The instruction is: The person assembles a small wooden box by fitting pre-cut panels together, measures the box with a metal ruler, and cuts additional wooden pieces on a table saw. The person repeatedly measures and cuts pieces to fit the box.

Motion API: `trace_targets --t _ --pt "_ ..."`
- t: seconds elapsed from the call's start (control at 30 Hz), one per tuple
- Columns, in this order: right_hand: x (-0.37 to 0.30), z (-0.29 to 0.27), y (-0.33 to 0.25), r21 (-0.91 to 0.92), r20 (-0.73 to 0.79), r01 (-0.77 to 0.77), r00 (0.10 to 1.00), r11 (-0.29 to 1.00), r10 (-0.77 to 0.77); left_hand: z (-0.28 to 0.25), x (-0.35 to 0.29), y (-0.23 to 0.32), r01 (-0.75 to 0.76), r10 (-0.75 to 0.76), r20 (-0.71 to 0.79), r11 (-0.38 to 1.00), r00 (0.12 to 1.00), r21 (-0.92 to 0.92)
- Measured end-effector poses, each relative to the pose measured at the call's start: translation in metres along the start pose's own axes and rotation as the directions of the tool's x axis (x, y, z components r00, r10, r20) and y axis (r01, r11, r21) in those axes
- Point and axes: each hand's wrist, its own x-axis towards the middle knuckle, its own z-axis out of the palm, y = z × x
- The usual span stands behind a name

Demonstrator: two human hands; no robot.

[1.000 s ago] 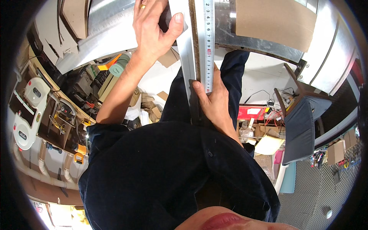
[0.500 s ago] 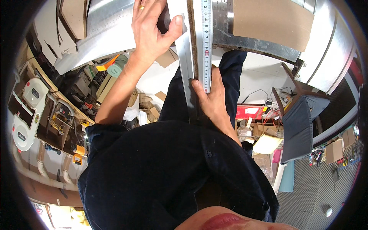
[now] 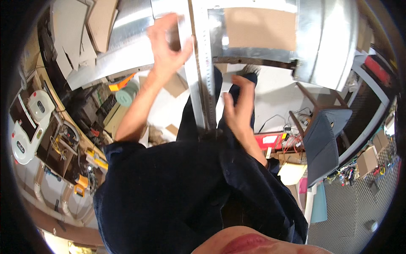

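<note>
A long pale metal rail [image 3: 193, 80] runs from the bench toward my waist, with a dark groove along it. A ruler with a printed scale [image 3: 207, 70] lies along the rail's right side. My left hand [image 3: 163, 46], smeared by motion, is beside the rail's left edge over the metal bench top. Its thumb and fingers are apart; a dark patch between them cannot be made out. Right of the ruler, my right hand [image 3: 241, 103] hangs above my leg, apart from the ruler, its fingers spread and nothing in them.
A sheet of brown cardboard [image 3: 260, 27] lies on the metal bench top [image 3: 249, 55], right of the rail. Cut board pieces [image 3: 69, 25] lie at the far left. A dark fabric-covered chair [image 3: 321, 144] stands at right. Left are a white device [image 3: 25, 142] and shelf clutter.
My right hand has let go of the ruler's near end and opened. The ruler's near end is closer to me. My left thumb and fingers have shifted, and the whole view has moved slightly.
</note>
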Motion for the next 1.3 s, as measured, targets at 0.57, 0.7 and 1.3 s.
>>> trace_targets --t 0.57,0.7,1.3 --pt "0.18 -0.188 0.084 -0.499 -0.375 0.222 0.816 0.838 -0.439 0.11 0.128 0.042 -0.139 -0.197 0.36 0.678 0.912 0.722" --pt "0.181 -0.188 0.082 -0.506 -0.373 0.196 0.828 0.84 -0.418 0.117 0.156 0.008 -0.135 -0.152 0.324 0.69 0.934 0.712" --pt "0.183 -0.191 0.084 -0.491 -0.349 0.08 0.894 0.867 -0.28 0.128 0.29 -0.044 -0.08 -0.227 0.355 0.735 0.907 0.674"
